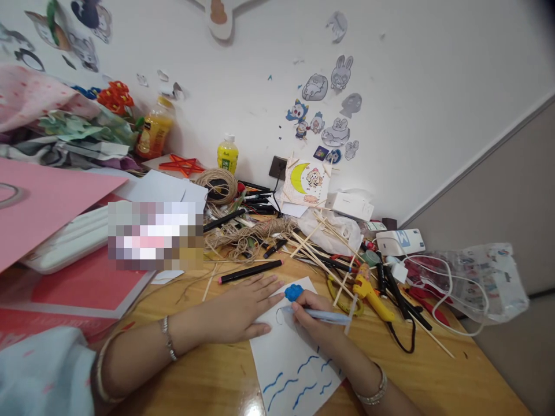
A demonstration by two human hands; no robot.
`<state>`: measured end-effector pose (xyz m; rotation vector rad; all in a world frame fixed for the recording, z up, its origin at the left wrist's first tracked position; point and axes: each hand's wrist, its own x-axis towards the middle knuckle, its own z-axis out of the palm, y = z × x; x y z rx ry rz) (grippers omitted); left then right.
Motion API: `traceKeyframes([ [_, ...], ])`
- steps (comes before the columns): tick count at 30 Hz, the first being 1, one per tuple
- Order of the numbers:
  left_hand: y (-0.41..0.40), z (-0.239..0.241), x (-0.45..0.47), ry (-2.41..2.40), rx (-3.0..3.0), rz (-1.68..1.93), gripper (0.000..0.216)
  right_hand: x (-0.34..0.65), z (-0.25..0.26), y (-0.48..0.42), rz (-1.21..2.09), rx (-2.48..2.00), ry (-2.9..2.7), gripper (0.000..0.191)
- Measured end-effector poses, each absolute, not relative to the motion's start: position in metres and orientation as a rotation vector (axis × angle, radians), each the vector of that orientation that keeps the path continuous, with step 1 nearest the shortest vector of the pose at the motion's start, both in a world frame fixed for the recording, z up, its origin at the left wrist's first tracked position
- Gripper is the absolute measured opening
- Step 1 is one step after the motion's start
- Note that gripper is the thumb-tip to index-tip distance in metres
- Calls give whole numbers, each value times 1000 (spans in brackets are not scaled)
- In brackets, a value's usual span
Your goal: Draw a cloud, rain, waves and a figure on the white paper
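Observation:
My left hand (240, 309) lies flat on the upper left part of a white sheet of paper (290, 358), fingers together, pressing it to the wooden table (217, 381). My right hand (314, 322) grips a light blue pen (323, 315), its tip on the paper just below a blue cloud shape (295, 292) at the sheet's top. Several blue wavy lines (295, 384) are drawn on the lower part of the sheet. A thin pen outline curves beside the pen tip.
A black marker (250, 271) lies just beyond my left hand. Wooden sticks (316, 254), twine (247, 234), a yellow glue gun (372, 294) with a black cord and more markers crowd the back and right. Pink card (43, 205) and red books lie left. Two bottles stand by the wall.

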<state>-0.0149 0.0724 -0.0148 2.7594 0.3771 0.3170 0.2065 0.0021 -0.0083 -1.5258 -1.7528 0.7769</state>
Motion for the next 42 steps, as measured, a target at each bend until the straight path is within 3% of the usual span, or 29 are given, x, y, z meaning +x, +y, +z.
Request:
traceKeyframes([
  [42, 73, -15, -14, 387, 2816, 243, 62, 209, -13, 3, 685, -1519, -1723, 26],
])
